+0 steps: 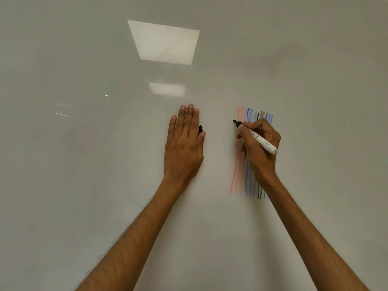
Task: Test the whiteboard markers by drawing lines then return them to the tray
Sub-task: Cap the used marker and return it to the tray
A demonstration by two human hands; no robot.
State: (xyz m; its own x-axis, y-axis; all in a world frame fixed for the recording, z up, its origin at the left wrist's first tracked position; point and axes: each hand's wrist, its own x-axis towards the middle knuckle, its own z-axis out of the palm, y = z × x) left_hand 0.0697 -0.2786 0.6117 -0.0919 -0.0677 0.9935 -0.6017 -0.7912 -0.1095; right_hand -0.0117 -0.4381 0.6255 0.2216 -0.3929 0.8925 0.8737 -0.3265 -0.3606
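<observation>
A whiteboard (94, 164) fills the view. My right hand (261, 158) grips a white marker (259, 140) with a black tip, uncapped. The tip touches the board just left of a band of vertical test lines (247, 179) in red, blue and black. My hand and forearm cover part of those lines. My left hand (183, 148) lies flat against the board to the left, fingers straight and pointing up. A black marker cap (200, 129) shows between its thumb and index finger, pinched there. No tray is in view.
Two ceiling light panels are reflected in the board's glossy surface, the larger one (164, 42) at upper centre. The board stretches bare to the left, above and below the hands.
</observation>
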